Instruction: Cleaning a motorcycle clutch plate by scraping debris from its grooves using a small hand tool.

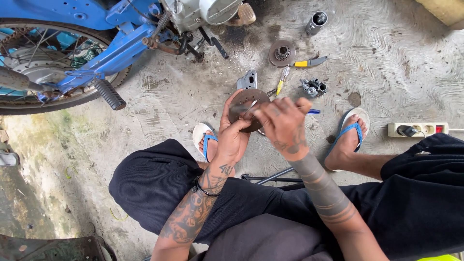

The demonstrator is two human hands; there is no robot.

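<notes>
Hands first: the left hand (233, 137) is wrapped around the edge of a rusty round disc (249, 107), thumb across its face, holding it up in the air above the floor between the two blue flip-flops. The right hand (282, 122) is closed, pinching a thin metal tool (248, 110) whose tip sits against the disc's face. Can't tell exactly what the tip is doing, it's too small.

My worry is that the disc is only braced by one hand, nothing under it. If the tool skids off that rusty face, it looks headed straight for the left thumb or palm. Bare feet in sandals right below too, so a dropped disc would hurt.

Further out on the concrete floor: a grey bracket (247, 80), a yellow-handled screwdriver (282, 80), a second disc with a gear hub (282, 52), a yellow-handled knife (310, 62), a cluster of small metal parts (313, 87). Easy to kick those loose bits. The power strip (417, 129) sits at the right, and the blue motorbike (111, 48) stands near the far left edge.
</notes>
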